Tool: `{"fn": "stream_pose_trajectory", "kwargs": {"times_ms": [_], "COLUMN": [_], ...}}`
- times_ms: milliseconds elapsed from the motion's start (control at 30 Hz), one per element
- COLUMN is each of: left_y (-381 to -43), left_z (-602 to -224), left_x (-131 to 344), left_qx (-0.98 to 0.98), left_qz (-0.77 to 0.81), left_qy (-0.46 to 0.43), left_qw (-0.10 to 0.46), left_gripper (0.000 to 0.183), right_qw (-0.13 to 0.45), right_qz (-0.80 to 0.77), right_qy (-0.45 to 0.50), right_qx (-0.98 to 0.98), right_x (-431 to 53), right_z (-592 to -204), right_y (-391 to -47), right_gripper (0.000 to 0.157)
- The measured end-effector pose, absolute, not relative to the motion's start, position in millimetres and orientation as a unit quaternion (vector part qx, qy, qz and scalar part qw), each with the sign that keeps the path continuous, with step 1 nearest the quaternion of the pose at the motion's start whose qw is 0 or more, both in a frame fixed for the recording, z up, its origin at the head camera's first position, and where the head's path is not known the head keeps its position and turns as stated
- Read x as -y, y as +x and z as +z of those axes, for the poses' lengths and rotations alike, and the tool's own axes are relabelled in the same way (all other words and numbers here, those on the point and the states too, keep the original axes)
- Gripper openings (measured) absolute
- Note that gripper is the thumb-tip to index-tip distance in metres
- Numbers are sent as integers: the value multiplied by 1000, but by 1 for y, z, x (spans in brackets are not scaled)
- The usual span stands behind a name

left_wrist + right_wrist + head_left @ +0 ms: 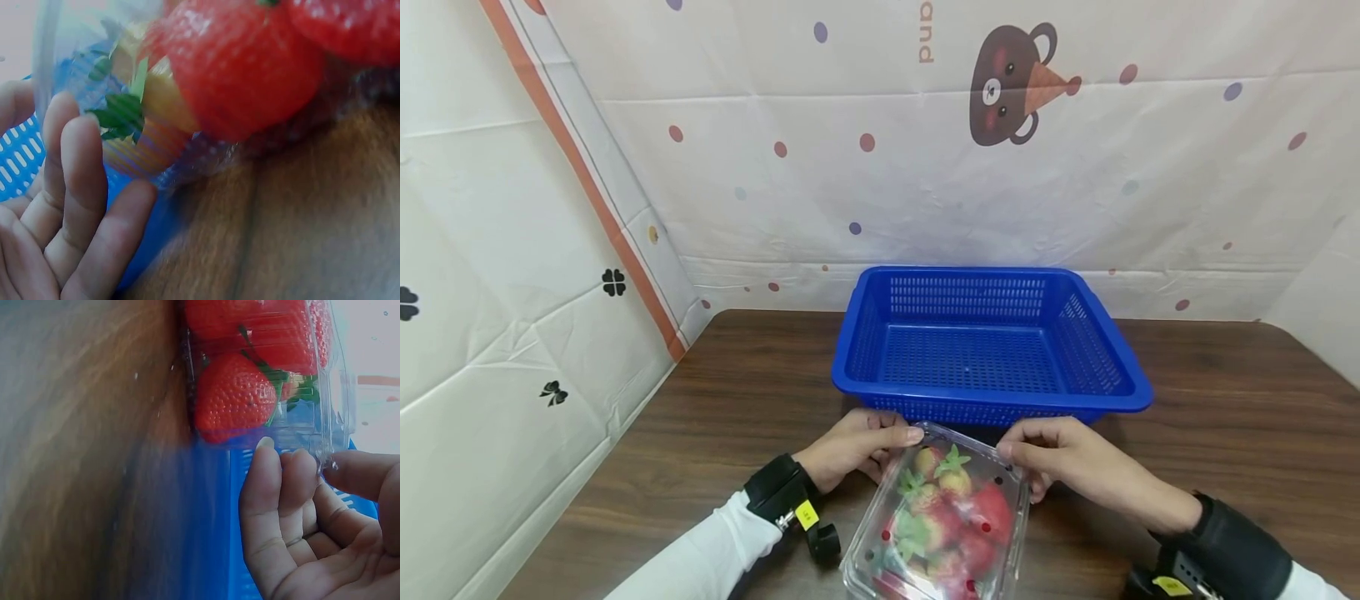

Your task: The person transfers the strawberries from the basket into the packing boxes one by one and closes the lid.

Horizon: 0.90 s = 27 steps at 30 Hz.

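Note:
A clear plastic clamshell box [880, 533] of strawberries [951, 521] lies near the front of the table, its lid closed over them. My left hand [861, 446] holds its far left corner, thumb on top and fingers along the side. At the far right corner my right hand [1060, 458] pinches the rim between thumb and fingers. In the right wrist view the fingertips [262, 465] press at the box's end, beside a large red strawberry [234, 397]. Green leaves [119, 112] and pale fruit show through the plastic in the left wrist view.
Just beyond the box stands a blue perforated plastic basket [992, 396], with nothing inside it. The brown wood-grain table [752, 383] runs back to a white printed cloth [760, 200] hanging behind and at the left.

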<state>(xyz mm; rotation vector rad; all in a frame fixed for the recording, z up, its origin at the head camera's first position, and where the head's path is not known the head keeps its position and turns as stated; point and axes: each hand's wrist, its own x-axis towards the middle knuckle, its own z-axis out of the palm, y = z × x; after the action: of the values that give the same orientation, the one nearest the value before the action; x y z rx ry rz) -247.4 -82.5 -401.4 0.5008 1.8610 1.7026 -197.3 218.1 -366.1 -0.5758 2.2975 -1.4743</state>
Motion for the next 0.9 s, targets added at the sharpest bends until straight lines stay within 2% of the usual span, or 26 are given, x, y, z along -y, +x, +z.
{"fn": "stream_pose_trajectory", "kwargs": {"times_ms": [167,467,733,900], "left_y": [-246,-244,-245,-248], "left_z": [-402,-399,-401,-403], "left_x": [79,78,77,81], "left_qx": [-698,-697,-694,-694], "left_qz": [636,636,642,628], "left_qy": [182,178,170,201], "left_qw": [275,280,278,289], "left_gripper": [25,25,26,25], "right_qw": [198,176,202,221], "right_qz": [-535,-514,-544,-550], "right_qy": [-200,-181,-182,-183], "right_qx": [-797,-820,-794,-784], "right_x": [-214,-205,-204,-206], "right_z": [-367,-368,-369,-366], "right_y": [-198,-196,-197,-195], "right_gripper": [26,25,27,28]}}
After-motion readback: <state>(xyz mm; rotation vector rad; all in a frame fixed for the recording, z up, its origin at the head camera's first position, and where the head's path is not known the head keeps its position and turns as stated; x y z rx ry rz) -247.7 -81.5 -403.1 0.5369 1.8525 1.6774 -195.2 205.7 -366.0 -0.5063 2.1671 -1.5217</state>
